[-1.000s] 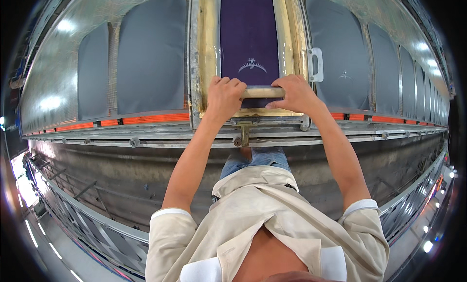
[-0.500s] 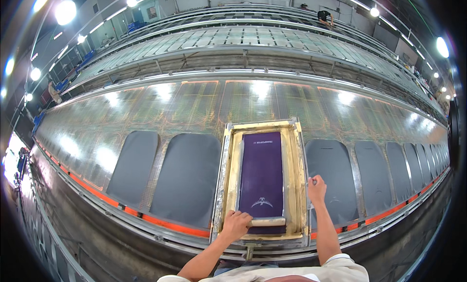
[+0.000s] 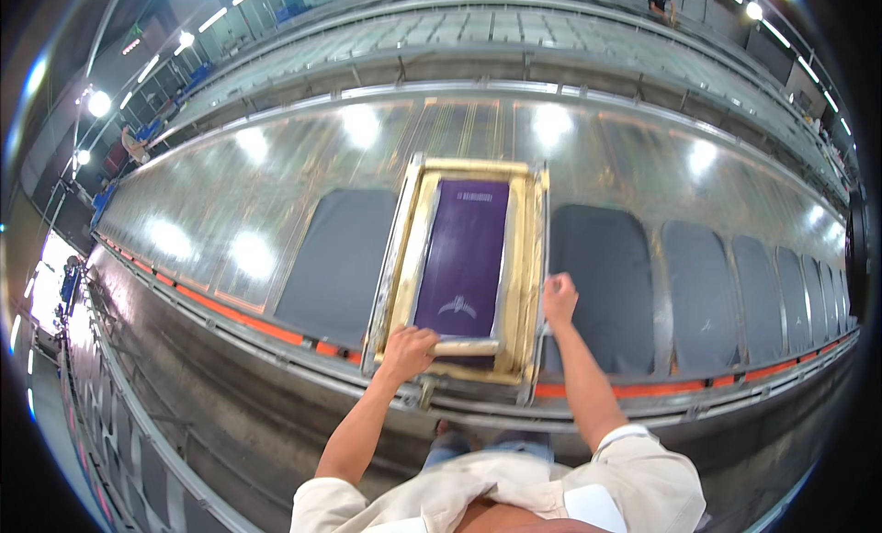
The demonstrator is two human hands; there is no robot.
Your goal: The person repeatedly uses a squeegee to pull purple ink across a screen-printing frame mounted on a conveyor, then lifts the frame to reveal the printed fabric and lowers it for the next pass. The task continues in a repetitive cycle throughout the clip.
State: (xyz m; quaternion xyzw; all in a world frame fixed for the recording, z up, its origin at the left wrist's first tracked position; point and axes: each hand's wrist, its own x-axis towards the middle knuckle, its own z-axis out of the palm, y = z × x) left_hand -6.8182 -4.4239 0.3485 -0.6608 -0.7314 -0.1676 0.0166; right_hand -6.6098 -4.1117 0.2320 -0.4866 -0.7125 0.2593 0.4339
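A rectangular screen-printing frame [image 3: 525, 285] with yellowed inner borders and metal edges stands slightly skewed over the long table. Its purple mesh [image 3: 462, 257] bears a pale winged emblem near the lower end and a line of lettering near the top. Across the near end of the mesh lies a squeegee [image 3: 469, 347] with a pale handle. My left hand [image 3: 410, 352] is closed round the squeegee's left end, by the frame's near left corner. At the frame's right edge, my right hand [image 3: 560, 300] is curled closed on its side; the fingertips are partly hidden.
Grey rounded fabric panels lie along the table [image 3: 276, 193]: one panel [image 3: 340, 257] left of the frame, several to the right, including one panel [image 3: 700, 294] with a small pale mark. An orange strip [image 3: 239, 315] and metal rail follow the near edge. Another person [image 3: 660, 5] stands far off.
The frame has moved left along the table with both hands; one grey panel shows on its left instead of two. It looks more tilted, and my view has shifted too.
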